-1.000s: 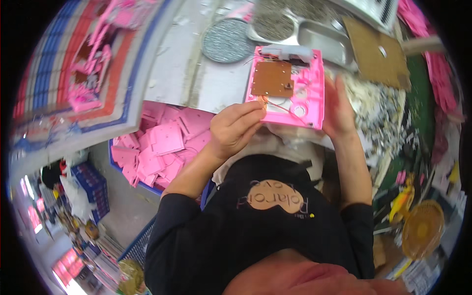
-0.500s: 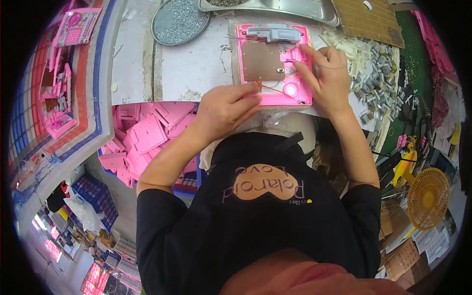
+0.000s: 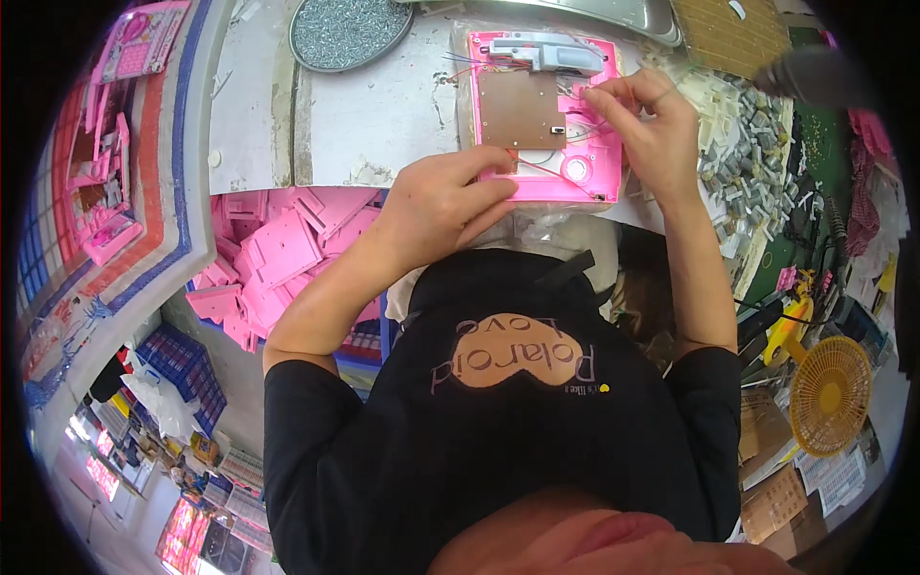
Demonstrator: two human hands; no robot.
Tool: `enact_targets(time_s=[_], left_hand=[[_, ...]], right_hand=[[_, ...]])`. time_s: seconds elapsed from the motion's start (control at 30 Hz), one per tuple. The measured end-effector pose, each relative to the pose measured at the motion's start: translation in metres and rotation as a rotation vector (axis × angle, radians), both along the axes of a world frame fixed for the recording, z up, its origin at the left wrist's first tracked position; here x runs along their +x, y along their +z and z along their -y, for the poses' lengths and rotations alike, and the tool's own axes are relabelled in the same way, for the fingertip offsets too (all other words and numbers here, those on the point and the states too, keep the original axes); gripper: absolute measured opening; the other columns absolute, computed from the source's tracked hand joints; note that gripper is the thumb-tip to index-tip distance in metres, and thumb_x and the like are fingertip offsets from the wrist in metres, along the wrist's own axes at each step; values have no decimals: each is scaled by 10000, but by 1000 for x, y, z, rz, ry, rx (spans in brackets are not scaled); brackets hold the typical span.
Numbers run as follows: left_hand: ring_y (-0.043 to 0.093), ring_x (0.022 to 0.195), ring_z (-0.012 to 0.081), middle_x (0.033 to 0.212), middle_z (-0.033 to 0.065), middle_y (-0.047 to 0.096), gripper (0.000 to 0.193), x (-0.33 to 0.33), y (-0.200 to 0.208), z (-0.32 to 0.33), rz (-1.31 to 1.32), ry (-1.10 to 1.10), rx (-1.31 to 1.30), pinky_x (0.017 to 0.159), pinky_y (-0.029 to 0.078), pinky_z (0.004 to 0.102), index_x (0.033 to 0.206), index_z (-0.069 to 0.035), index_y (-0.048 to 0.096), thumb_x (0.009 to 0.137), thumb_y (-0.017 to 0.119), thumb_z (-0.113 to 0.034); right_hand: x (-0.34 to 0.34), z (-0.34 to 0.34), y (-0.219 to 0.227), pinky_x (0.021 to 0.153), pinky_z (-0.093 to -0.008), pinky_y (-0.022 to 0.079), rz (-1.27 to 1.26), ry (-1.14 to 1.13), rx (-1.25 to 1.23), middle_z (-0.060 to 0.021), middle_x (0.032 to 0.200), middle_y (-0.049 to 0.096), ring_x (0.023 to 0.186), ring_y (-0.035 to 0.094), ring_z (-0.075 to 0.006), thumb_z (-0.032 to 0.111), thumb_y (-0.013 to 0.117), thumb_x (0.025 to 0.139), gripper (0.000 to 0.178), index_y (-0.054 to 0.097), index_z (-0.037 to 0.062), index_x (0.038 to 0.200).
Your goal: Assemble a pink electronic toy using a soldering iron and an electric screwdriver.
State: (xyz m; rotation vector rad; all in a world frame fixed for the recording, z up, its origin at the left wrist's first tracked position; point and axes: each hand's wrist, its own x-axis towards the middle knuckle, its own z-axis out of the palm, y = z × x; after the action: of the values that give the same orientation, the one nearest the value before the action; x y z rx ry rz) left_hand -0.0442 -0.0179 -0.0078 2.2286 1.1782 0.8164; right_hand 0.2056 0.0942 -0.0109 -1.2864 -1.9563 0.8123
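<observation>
Pale and worn, the table carries a dish of screws at upper left and a heap of grey parts to the right; below its near edge, pink panels fill a bin. Near that edge lies the pink case, open side up, what looks like clear film beneath it. Inside are a brown board, a grey unit along the far wall and thin wires.

The left hand bends thumb and forefinger over the case's near left corner; I cannot tell whether it pinches or only steadies. The right hand brings thumb and forefinger close together by the right wall, among wires; whether they grip one is too small to tell.

The case looks light and stiff, its plastic probably a little slick. The wires look soft and their joints fragile, so the outer walls and corners seem the safest hold, with fingers off the board.
</observation>
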Motion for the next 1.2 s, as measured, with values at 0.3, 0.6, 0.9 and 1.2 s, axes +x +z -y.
enact_targets(time_s=[0.3, 0.6, 0.9, 1.2], left_hand=[[617, 938, 230, 1038, 24, 641, 251, 35, 0, -57, -146, 153, 255, 868, 423, 406, 1041, -118, 730, 805, 742, -202], [611, 940, 208, 987, 7, 638, 279, 34, -11, -62, -115, 132, 279, 905, 381, 401, 1061, -137, 728, 798, 764, -222], [639, 870, 192, 922, -4, 680, 177, 28, -17, -56, 4, 233, 318, 878, 394, 380, 972, -146, 747, 796, 764, -159], [617, 827, 179, 868, -34, 656, 88, 26, -25, -60, 31, 271, 362, 847, 399, 399, 866, -167, 725, 783, 753, -180]], right_hand=[[-2, 11, 1, 658, -369, 451, 73, 214, 292, -56, 736, 621, 727, 562, -248, 153, 860, 746, 163, 741, 64, 810], [8, -6, 6, 690, -404, 473, 232, 415, 384, -73, 803, 624, 777, 581, -291, 134, 820, 770, 167, 698, 68, 862], [-4, -34, 17, 705, -389, 451, 288, 496, 619, -39, 783, 613, 746, 576, -257, 130, 834, 758, 195, 714, 84, 903], [-7, -30, 17, 770, -384, 455, 418, 561, 626, -18, 758, 613, 756, 590, -231, 163, 827, 735, 236, 736, 92, 941]])
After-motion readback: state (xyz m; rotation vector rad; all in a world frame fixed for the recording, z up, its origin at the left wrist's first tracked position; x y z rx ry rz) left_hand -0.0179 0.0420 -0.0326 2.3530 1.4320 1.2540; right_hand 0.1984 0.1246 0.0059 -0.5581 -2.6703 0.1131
